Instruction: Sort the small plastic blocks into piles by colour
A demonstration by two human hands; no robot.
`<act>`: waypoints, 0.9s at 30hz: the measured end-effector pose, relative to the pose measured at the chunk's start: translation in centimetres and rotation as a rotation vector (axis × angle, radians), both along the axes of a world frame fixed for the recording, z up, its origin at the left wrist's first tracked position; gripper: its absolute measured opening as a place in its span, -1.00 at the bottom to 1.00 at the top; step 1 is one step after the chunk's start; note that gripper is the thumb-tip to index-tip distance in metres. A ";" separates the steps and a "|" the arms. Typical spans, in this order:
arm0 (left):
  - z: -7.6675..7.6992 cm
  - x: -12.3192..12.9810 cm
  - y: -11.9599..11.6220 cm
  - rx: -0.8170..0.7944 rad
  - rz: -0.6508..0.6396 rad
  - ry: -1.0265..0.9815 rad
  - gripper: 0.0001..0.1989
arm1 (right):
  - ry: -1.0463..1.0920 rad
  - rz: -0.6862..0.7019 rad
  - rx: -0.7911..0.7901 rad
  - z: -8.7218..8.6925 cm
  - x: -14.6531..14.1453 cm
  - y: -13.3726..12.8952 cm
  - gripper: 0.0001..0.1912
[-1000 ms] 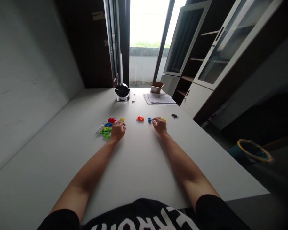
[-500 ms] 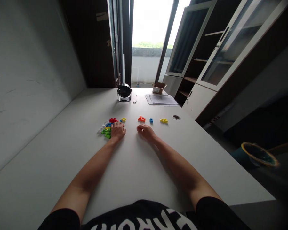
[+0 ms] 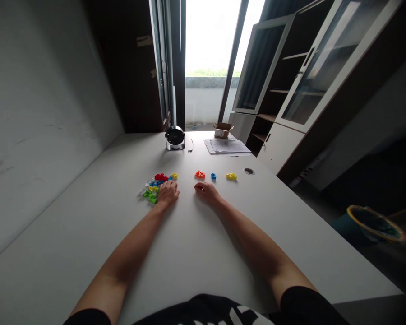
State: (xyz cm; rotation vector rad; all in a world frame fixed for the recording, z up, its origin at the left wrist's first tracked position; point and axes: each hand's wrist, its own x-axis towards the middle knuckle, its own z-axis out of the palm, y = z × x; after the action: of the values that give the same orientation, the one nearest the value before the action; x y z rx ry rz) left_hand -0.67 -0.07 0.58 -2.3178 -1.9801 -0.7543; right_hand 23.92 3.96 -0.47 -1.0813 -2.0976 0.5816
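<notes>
Here's the heap of plastic toy bricks (image 3: 152,186), red, blue, yellow, green and white all jumbled together on the counter (image 3: 203,257), on the near left of the desk fan (image 3: 175,138). The left grip (image 3: 168,193) sits right at the heap's edge, curled down over the blue bricks (image 3: 159,183) and pressing in. Is it pinching one? I can't tell, because the back of the hand hides the fingertips.

Now look across to the near right of the fan: an orange brick (image 3: 199,174), a small blue brick (image 3: 213,176) and a yellow brick (image 3: 231,176) lie singly in a loose row. They're well apart from the heap and from each other, so each one stands alone, away from the jumble. The right grip (image 3: 206,193) rests just short of the orange and blue bricks, loosely spread, with nothing showing in it. Both forearms lie along the counter, and that keeps the hands low and close to the bricks.

Farther right of the fan, there's a cardboard box (image 3: 223,130) behind a stack of papers (image 3: 226,146), and a glass-fronted cabinet (image 3: 311,76) stands beyond them.
</notes>
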 end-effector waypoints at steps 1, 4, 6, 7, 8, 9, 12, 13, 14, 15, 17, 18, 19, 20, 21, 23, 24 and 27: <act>0.1 0.1 -0.1 0.010 -0.016 0.004 -0.83 | 0.003 0.002 0.000 0.0 0.0 0.0 -0.84; 0.3 0.1 -0.3 0.048 0.003 0.002 -0.81 | 0.013 0.003 0.001 -0.1 0.0 0.0 -0.84; 0.5 -0.2 -0.3 0.072 0.050 -0.008 -0.78 | 0.016 0.005 -0.004 -0.2 0.0 0.0 -0.84; 0.6 -0.5 -0.3 0.086 0.077 -0.008 -0.76 | 0.017 0.006 -0.006 -0.2 0.0 0.0 -0.84; 0.7 -0.8 -0.2 0.100 0.104 -0.003 -0.74 | 0.020 0.008 -0.007 -0.3 0.0 0.0 -0.84; 0.8 -1.2 -0.1 0.112 0.133 0.006 -0.71 | 0.022 0.010 -0.006 -0.3 0.1 0.1 -0.84; 0.9 -2.2 0.3 0.102 0.224 0.044 -0.62 | 0.024 0.010 0.000 -0.2 0.2 0.0 -0.83; 0.8 -2.5 0.4 0.081 0.240 0.056 -0.59 | 0.023 0.011 -0.002 -0.2 0.2 0.0 -0.83; 0.7 -2.6 0.5 0.056 0.249 0.067 -0.57 | 0.023 0.011 -0.003 -0.2 0.2 0.0 -0.83; 0.6 -2.7 0.6 0.032 0.252 0.076 -0.54 | 0.023 0.011 -0.005 -0.2 0.2 0.0 -0.83; 0.4 -2.8 0.8 -0.002 0.251 0.084 -0.51 | 0.028 0.009 -0.008 -0.1 0.2 -0.1 -0.83; 0.3 -2.7 0.8 -0.009 0.248 0.084 -0.50 | 0.029 0.007 -0.012 -0.1 0.2 -0.1 -0.83; 0.3 -2.7 0.8 -0.010 0.244 0.080 -0.50 | 0.029 0.004 -0.017 0.0 0.2 -0.1 -0.83; 0.3 -2.7 0.8 -0.006 0.240 0.074 -0.51 | 0.028 0.003 -0.022 0.1 0.2 -0.2 -0.83; 0.3 -2.7 0.8 0.003 0.235 0.066 -0.52 | 0.027 0.004 -0.026 0.2 0.2 -0.2 -0.83; 0.6 -2.6 0.7 0.034 0.223 0.044 -0.56 | 0.027 0.011 -0.026 0.3 0.2 -0.3 -0.83; 0.7 -2.6 0.6 0.053 0.213 0.027 -0.58 | 0.026 0.012 -0.026 0.4 0.2 -0.4 -0.83; 1.1 -2.4 0.4 0.097 0.179 -0.016 -0.64 | 0.018 0.006 -0.037 0.7 0.2 -0.6 -0.83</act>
State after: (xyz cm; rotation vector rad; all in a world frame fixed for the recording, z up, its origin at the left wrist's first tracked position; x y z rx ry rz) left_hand -3.03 0.35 1.65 -2.0554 -2.0724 -0.8372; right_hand 24.15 3.41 0.19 -1.0873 -2.0827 0.6330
